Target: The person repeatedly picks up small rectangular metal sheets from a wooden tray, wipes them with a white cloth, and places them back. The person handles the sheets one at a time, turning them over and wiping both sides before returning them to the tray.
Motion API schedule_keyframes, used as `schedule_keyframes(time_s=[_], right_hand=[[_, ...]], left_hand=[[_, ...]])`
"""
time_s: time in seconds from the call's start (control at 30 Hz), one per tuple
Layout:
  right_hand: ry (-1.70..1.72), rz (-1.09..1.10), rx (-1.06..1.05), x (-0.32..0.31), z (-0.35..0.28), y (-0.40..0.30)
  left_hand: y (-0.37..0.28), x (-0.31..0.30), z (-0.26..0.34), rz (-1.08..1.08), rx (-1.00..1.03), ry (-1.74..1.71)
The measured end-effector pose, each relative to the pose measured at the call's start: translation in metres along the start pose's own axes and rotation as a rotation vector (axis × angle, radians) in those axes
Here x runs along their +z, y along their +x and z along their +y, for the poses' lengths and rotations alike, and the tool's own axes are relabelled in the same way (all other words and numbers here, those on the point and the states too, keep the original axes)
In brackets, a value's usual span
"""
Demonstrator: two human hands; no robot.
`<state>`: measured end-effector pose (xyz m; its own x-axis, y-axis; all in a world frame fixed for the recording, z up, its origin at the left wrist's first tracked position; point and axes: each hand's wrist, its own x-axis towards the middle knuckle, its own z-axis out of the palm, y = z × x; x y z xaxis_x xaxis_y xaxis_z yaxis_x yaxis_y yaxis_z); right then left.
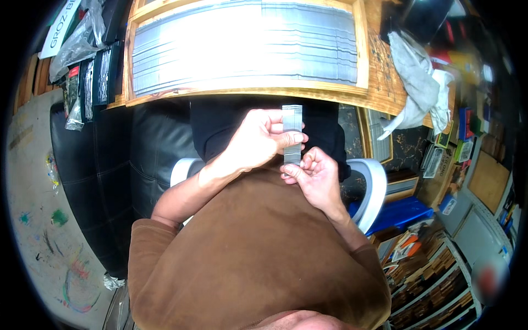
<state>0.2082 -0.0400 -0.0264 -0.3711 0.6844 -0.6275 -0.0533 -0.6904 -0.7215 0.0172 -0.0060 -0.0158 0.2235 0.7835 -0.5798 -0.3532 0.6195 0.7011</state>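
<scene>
A narrow stack of thin, flat metal pieces (292, 119) stands upright in the picture above my lap, just off the table's front edge. My left hand (268, 134) is closed around its middle, the thumb across the face of the stack and fingertips showing at its right side. At the lower end, my right hand (311, 173) pinches the stack between thumb and fingers. Beyond both hands, a wooden tray (247, 91) holds long rows of similar thin metal pieces (309, 53), partly washed out by glare.
A grey cloth (416, 78) hangs over the wooden table's (377, 95) right side. Boxes of metal pieces (103, 74) and plastic bags (72, 57) lie at upper left. White chair armrests (373, 194) flank me. A black leather seat (90, 165) is to the left, shelving (437, 272) to the lower right.
</scene>
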Motion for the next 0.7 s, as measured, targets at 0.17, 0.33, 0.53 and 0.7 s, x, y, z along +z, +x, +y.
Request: schedule_keyframes(time_s=[0.17, 0.33, 0.53, 0.7], right_hand=[[0.031, -0.022, 0.001, 0.002, 0.012, 0.009], [0.112, -0.044, -0.068, 0.01, 0.01, 0.019], [-0.179, -0.088, -0.242, 0.001, -0.036, 0.032], [-0.221, -0.079, -0.231, 0.009, -0.079, 0.051]], left_hand=[[0.016, -0.018, 0.004, -0.043, -0.15, -0.006], [0.022, -0.028, 0.008, -0.055, -0.173, -0.036], [0.009, -0.023, 0.02, -0.076, -0.059, 0.155], [-0.015, -0.004, 0.023, -0.058, 0.125, 0.049]])
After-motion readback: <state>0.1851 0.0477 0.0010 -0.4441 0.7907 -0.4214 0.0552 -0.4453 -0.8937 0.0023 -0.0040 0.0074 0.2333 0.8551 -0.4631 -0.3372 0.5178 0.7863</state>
